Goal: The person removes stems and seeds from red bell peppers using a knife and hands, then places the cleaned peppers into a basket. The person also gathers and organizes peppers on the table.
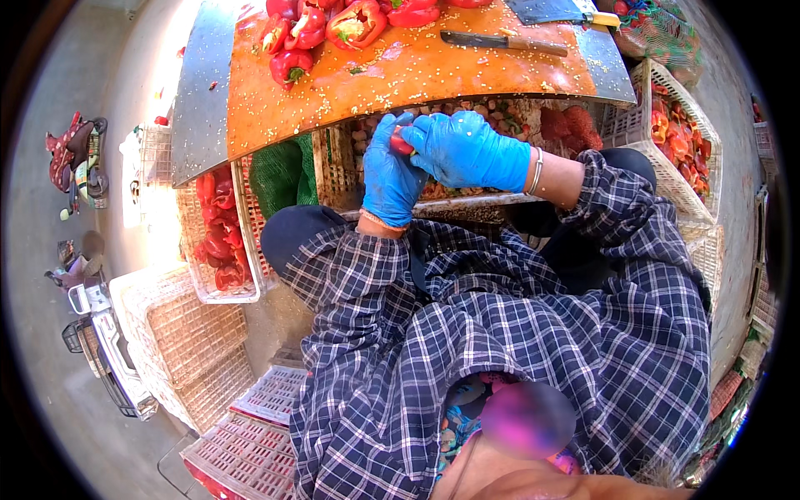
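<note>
A small piece of red bell pepper (401, 144) is between my two blue-gloved hands, above the crate under the table's near edge. My left hand (392, 175) grips it from the left with the thumb up. From the right, my right hand (472, 150) has its fingers curled against the piece and hides much of it. Whether a small tool is inside the right fist cannot be seen. Below both hands, a crate (431, 205) holds pepper cores and scraps. Halved red bell peppers (356, 25) lie on the orange board (406, 78), which is scattered with seeds.
A knife (475, 40) and a cleaver (544, 10) lie on the table. Crates of red peppers (222, 250) and pepper pieces (678, 137) flank my knees. Stacked crates (187, 325) stand at left, near a green mesh sack (281, 175). Parked scooters (106, 350) are farther left.
</note>
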Demonstrator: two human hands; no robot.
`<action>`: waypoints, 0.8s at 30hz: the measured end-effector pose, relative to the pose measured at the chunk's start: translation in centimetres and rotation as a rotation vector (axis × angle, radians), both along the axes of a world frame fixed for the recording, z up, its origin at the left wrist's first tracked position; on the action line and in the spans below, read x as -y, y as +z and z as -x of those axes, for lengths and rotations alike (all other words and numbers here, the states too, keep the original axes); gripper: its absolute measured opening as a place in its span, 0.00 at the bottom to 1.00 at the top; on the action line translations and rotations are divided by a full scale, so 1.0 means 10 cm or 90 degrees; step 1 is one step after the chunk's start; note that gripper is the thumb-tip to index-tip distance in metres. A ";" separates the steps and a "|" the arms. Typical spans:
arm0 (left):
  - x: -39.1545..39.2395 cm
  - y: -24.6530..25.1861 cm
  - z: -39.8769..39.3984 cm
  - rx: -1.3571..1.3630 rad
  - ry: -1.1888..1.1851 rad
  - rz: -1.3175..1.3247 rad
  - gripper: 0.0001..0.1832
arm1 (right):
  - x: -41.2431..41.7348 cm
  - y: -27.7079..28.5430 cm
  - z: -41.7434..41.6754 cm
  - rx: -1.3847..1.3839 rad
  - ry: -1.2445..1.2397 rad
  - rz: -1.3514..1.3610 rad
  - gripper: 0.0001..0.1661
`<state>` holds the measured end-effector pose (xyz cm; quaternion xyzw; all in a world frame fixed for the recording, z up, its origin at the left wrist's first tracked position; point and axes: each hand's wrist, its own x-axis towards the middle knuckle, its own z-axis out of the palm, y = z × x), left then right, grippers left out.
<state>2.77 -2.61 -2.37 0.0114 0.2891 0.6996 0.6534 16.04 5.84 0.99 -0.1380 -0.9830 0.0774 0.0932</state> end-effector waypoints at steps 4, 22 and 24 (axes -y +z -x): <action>0.00 -0.16 0.07 0.037 -0.048 -0.004 0.16 | 0.03 0.04 0.04 0.079 -0.028 -0.019 0.17; 0.11 -0.04 0.04 -0.160 0.029 0.008 0.19 | -0.09 0.05 0.04 -0.082 -0.030 0.434 0.24; 0.11 -0.07 0.04 -0.170 0.019 0.000 0.19 | -0.16 0.08 0.04 -0.045 -0.012 0.529 0.21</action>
